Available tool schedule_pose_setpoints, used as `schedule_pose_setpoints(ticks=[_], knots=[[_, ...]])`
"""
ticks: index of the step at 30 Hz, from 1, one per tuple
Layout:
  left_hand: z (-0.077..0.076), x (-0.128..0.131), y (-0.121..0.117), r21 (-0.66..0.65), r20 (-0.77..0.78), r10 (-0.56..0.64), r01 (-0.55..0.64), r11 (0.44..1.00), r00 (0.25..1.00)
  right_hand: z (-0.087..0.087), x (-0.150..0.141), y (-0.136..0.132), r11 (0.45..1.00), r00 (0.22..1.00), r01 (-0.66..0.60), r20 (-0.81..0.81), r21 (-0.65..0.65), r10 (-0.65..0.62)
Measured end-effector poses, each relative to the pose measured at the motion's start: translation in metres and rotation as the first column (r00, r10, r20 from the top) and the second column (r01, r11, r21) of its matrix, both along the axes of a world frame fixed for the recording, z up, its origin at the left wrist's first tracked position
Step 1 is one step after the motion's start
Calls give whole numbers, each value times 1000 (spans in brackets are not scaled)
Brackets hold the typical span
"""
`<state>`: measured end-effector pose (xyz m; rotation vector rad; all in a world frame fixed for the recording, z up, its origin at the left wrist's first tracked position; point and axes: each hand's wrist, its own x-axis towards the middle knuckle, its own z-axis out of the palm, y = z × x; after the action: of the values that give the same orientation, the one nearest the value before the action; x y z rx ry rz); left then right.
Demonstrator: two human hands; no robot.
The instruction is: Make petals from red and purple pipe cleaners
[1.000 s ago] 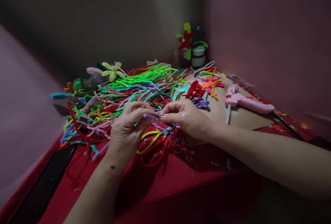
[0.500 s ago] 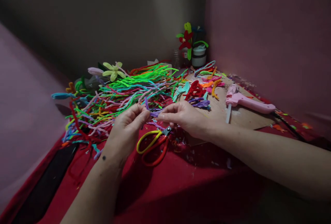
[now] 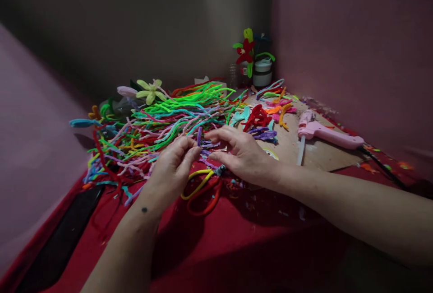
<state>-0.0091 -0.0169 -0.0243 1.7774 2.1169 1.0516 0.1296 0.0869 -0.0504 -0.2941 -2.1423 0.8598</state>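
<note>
My left hand [image 3: 179, 157] pinches a short purple pipe cleaner [image 3: 199, 136], which stands up between thumb and forefinger. Just to its right, my right hand [image 3: 238, 153] has its thumb and fingers apart, with nothing visible between them. Below the hands lie scissors [image 3: 203, 189] with one yellow and one red handle; their blades are mostly hidden under the right hand. Purple pipe cleaner pieces [image 3: 208, 163] lie on the table behind the fingers. Beyond the right hand are looped purple pieces [image 3: 265, 134] and red ones [image 3: 257, 118].
A large heap of colourful pipe cleaners [image 3: 182, 103] spreads across the back left. A pink glue gun [image 3: 333, 136] rests on a cardboard sheet [image 3: 324, 160] at right. Finished flowers [image 3: 244, 53] stand by a lidded jar [image 3: 262, 74]. A black phone-like slab [image 3: 64, 239] lies at left.
My right hand has let go of the purple pipe cleaner and its fingers have spread. My left hand still holds the piece, now more upright. The whole view has shifted slightly.
</note>
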Motion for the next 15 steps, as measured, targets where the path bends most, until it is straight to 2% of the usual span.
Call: schedule_pose_setpoints(ticks=[2,4,6,7,9,10,11,13,15], knots=[[0,2,0,-1,-53,-60,60,998,997,0,1,0,986,995,4,-104,168,13],[-1,4,0,-9,-77,-101,101,995,992,-1,1,0,956,994,-3,-100,293,33],[-2,6,0,-13,-49,-91,90,996,995,-1,1,0,956,1000,-13,-23,294,20],[-2,6,1,-13,-22,-73,73,997,997,0,1,-1,971,1000,-19,26,240,13],[-4,6,1,-16,30,-37,37,999,999,1,0,-1,998,991,-46,129,36,41],[-4,6,2,-17,49,-27,27,999,998,2,0,-1,993,982,-67,167,-100,83],[-5,6,3,-16,63,-19,20,1000,998,3,0,0,965,972,-96,185,-245,143],[-6,6,4,-16,89,-4,6,1000,996,5,0,1,850,951,-156,157,-504,267],[-5,8,4,-20,129,18,-15,1000,992,6,-1,3,702,933,-195,91,-685,349]])
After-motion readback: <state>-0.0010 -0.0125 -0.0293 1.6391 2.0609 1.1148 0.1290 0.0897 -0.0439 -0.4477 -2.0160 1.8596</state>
